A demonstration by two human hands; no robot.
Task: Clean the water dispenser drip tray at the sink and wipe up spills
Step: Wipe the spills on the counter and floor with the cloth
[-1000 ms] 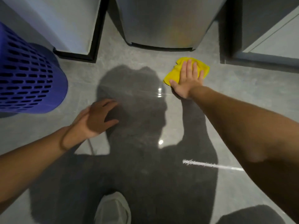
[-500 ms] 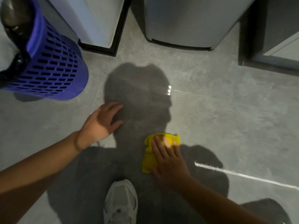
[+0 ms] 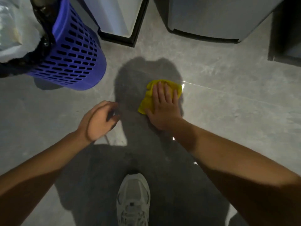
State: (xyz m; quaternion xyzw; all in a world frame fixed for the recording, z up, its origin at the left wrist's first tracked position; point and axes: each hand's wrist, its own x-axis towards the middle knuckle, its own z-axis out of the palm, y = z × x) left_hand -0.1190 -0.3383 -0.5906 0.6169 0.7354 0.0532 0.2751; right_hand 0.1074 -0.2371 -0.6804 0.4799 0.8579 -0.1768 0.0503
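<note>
Floor (image 3: 228, 111): grey polished tile, glossy, with thin pale joint lines and small bright glints; a person's shadow falls across the middle. Cloth (image 3: 147, 100): yellow, crumpled, lying on the floor at centre, inside the shadow. Right hand (image 3: 164, 108): palm down on the cloth, fingers (image 3: 160, 92) spread flat and extended over its upper part, pressing rather than gripping; the cloth's left and top edges show past the hand. Left hand (image 3: 99, 121): to the left of the cloth and apart from it, fingers loosely curled inward, fingertips at or near the floor, nothing visibly held; whether it bears on the tile cannot be told. Both forearms are bare, entering from the lower corners. Basket (image 3: 73, 51): blue plastic, slotted sides, upper left, lined with a dark bag at the rim, pale crumpled material inside. Appliance base (image 3: 211, 18): silver-grey, rounded front with dark bottom trim, top centre-right, standing on the floor. Cabinet (image 3: 118, 17): pale panel with black edge trim, top centre-left, between basket and appliance. Dark frame (image 3: 280, 38): at the top right edge, details unclear. Shoe (image 3: 133, 201): white lace-up trainer, bottom centre, toe pointing toward the cloth, well apart from it.
</note>
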